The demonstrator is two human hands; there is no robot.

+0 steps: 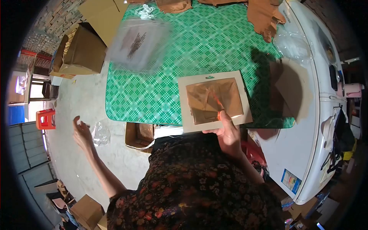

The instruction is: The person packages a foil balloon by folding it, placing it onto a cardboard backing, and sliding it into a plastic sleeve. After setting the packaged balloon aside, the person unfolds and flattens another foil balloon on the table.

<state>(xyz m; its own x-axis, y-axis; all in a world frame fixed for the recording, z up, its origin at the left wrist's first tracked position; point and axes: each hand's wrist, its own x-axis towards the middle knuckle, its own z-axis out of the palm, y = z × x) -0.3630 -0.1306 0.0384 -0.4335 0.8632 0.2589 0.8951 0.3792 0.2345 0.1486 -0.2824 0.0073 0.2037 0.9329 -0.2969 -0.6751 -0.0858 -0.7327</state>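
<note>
My right hand (pixel 228 132) grips the lower edge of a pale card frame (pixel 186 103) with a shiny brown panel (pixel 203 101) in its middle. The thumb also presses a small orange-handled tool (pixel 219 104) against the panel. The card is over the front edge of the green checked table (pixel 153 92). Out to the left, over the floor, my left hand (pixel 82 132) is raised with its fingers apart and nothing in it. A blurred stack of clear plastic bags (pixel 140 44) is at the table's back left.
Brown leather-like pieces (pixel 264 17) and white string (pixel 145 11) lie at the table's back. Cardboard boxes (pixel 82 51) stand left, an open box (pixel 140 136) is under the front edge, and a white refrigerator (pixel 306 115) borders the right. A red stool (pixel 46 119) is far left.
</note>
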